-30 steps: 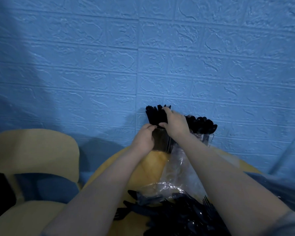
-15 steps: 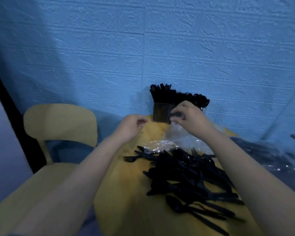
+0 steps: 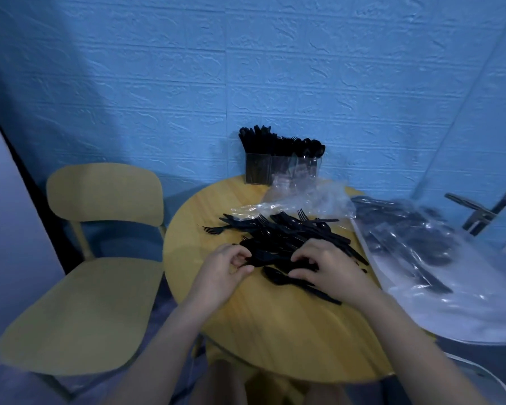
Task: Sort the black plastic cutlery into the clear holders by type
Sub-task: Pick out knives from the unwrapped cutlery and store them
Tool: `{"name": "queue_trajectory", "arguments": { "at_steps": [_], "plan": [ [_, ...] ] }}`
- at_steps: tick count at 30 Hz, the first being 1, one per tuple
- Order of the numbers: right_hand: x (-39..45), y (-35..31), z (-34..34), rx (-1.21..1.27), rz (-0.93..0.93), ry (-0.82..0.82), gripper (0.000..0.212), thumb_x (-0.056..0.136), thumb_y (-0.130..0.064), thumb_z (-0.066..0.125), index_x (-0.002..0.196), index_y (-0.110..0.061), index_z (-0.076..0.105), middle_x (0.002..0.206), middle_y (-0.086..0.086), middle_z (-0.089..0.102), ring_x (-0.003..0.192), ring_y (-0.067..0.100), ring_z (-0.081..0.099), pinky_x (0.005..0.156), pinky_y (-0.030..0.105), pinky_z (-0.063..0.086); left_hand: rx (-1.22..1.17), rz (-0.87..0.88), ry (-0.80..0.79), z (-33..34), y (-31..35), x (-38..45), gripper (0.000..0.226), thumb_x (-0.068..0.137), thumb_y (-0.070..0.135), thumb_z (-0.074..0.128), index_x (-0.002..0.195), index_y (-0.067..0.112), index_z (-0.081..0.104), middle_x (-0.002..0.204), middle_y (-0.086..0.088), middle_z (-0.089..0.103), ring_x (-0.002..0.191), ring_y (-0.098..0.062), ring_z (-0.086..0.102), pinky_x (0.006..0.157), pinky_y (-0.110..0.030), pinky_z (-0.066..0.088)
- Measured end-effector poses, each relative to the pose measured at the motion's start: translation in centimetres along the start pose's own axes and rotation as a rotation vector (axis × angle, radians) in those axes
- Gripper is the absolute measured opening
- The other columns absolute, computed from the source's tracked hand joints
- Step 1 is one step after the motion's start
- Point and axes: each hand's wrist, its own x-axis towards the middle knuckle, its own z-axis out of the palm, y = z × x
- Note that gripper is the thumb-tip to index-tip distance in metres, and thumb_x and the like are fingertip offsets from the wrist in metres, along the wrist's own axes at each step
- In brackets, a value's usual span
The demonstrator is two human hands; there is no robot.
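A loose pile of black plastic cutlery [image 3: 287, 235] lies in the middle of the round wooden table [image 3: 275, 331]. Forks, knives and spoons are mixed in it. Three clear holders [image 3: 281, 168] stand at the table's far edge against the wall, packed with upright black cutlery. My left hand [image 3: 224, 270] is at the pile's near left edge, its thumb and curled fingers pinching the end of a black piece. My right hand [image 3: 327, 267] is on the pile's near right side, fingers curled round several pieces. A black spoon [image 3: 275, 277] lies between my hands.
A crumpled clear bag [image 3: 310, 197] lies between the pile and the holders. A large plastic bag of more black cutlery [image 3: 427, 255] covers the right side. A yellow chair [image 3: 100, 258] stands to the left. A metal fitting [image 3: 473, 213] sticks out at the far right.
Both hands have drawn back from the holders to the near side of the pile and closed on cutlery. The view has tilted down onto the table.
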Motion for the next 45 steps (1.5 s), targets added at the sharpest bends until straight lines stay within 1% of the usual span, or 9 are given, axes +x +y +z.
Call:
{"name": "queue_trajectory", "arguments": {
  "at_steps": [4, 7, 10, 13, 19, 25, 31, 38, 45],
  "plan": [
    [-1.9, 0.3, 2.2, -0.177, -0.060, 0.013, 0.050, 0.088, -0.050, 0.056, 0.133, -0.026, 0.052, 0.129, -0.009, 0.046, 0.123, 0.011, 0.037, 0.106, 0.027, 0.027, 0.090, -0.052, -0.003, 1.4, 0.1, 0.4, 0.028, 0.085, 0.015, 0.068, 0.109, 0.015, 0.055, 0.107, 0.006, 0.047, 0.101, -0.013, 0.052, 0.087, -0.024, 0.043],
    [-1.7, 0.9, 2.8, -0.271, -0.091, 0.095, 0.040, 0.089, -0.036, 0.063, 0.126, -0.022, 0.060, 0.123, -0.005, 0.055, 0.119, 0.018, 0.048, 0.098, 0.033, 0.039, 0.137, -0.065, -0.014, 1.8, -0.1, 1.1, 0.028, 0.087, 0.011, 0.066, 0.111, 0.011, 0.053, 0.115, 0.000, 0.045, 0.100, -0.017, 0.053, 0.089, -0.029, 0.045],
    [-0.9, 1.9, 3.0, -0.320, -0.102, 0.181, 0.030, 0.073, -0.023, 0.081, 0.101, -0.018, 0.073, 0.096, -0.003, 0.067, 0.091, 0.020, 0.062, 0.071, 0.032, 0.054, 0.160, -0.010, -0.021, 2.0, -0.4, 1.4, 0.025, 0.087, 0.003, 0.063, 0.111, 0.006, 0.056, 0.113, -0.001, 0.042, 0.094, -0.015, 0.051, 0.084, -0.017, 0.042],
    [0.1, 2.5, 2.9, -0.333, -0.082, 0.201, 0.024, 0.073, -0.019, 0.081, 0.096, -0.014, 0.074, 0.090, -0.001, 0.069, 0.084, 0.021, 0.062, 0.065, 0.033, 0.056, 0.146, 0.042, -0.034, 2.1, -0.7, 1.6, 0.024, 0.088, -0.008, 0.057, 0.110, 0.001, 0.058, 0.107, 0.001, 0.040, 0.087, -0.011, 0.049, 0.073, -0.004, 0.034],
    [2.3, 2.8, 2.3, -0.298, -0.005, 0.225, 0.028, 0.095, -0.023, 0.054, 0.120, -0.015, 0.065, 0.117, -0.001, 0.064, 0.111, 0.021, 0.053, 0.086, 0.030, 0.045, 0.145, 0.062, -0.022, 1.7, -1.3, 1.8, 0.028, 0.089, -0.004, 0.057, 0.114, 0.008, 0.056, 0.109, 0.004, 0.042, 0.085, -0.008, 0.051, 0.073, -0.010, 0.034],
    [3.7, 3.0, 2.6, -0.292, 0.003, 0.234, 0.024, 0.088, -0.017, 0.065, 0.111, -0.010, 0.070, 0.105, 0.006, 0.069, 0.103, 0.027, 0.058, 0.076, 0.034, 0.049, 0.180, 0.092, -0.069, 1.4, -1.8, 1.4, 0.024, 0.095, 0.001, 0.050, 0.115, 0.009, 0.061, 0.111, -0.005, 0.063, 0.096, -0.008, 0.056, 0.078, -0.011, 0.039],
    [3.1, 2.6, 2.0, -0.185, 0.081, 0.145, 0.038, 0.093, -0.031, 0.057, 0.130, -0.023, 0.057, 0.128, -0.008, 0.055, 0.123, 0.013, 0.043, 0.092, 0.028, 0.045, 0.171, 0.100, -0.095, 0.6, -2.2, 0.4, 0.027, 0.094, 0.002, 0.052, 0.114, 0.013, 0.066, 0.111, -0.003, 0.064, 0.099, -0.012, 0.059, 0.089, -0.019, 0.044],
    [-0.1, 2.7, -1.4, 0.021, 0.164, 0.194, 0.024, 0.091, -0.005, 0.057, 0.112, -0.011, 0.069, 0.113, 0.001, 0.064, 0.106, 0.018, 0.058, 0.086, 0.024, 0.043, 0.213, 0.059, -0.078, 1.3, -1.5, 1.0, 0.025, 0.090, 0.024, 0.063, 0.112, 0.014, 0.067, 0.108, 0.001, 0.056, 0.104, -0.014, 0.051, 0.092, -0.025, 0.043],
    [-1.6, 2.4, -1.7, -0.014, 0.185, 0.008, 0.020, 0.090, -0.015, 0.062, 0.109, -0.018, 0.069, 0.099, -0.007, 0.058, 0.098, 0.013, 0.059, 0.081, 0.024, 0.045, 0.171, -0.041, -0.167, 1.1, -0.3, 1.4, 0.011, 0.086, 0.016, 0.068, 0.095, 0.019, 0.061, 0.097, 0.006, 0.050, 0.095, -0.011, 0.051, 0.083, -0.019, 0.040]
  ]
}}
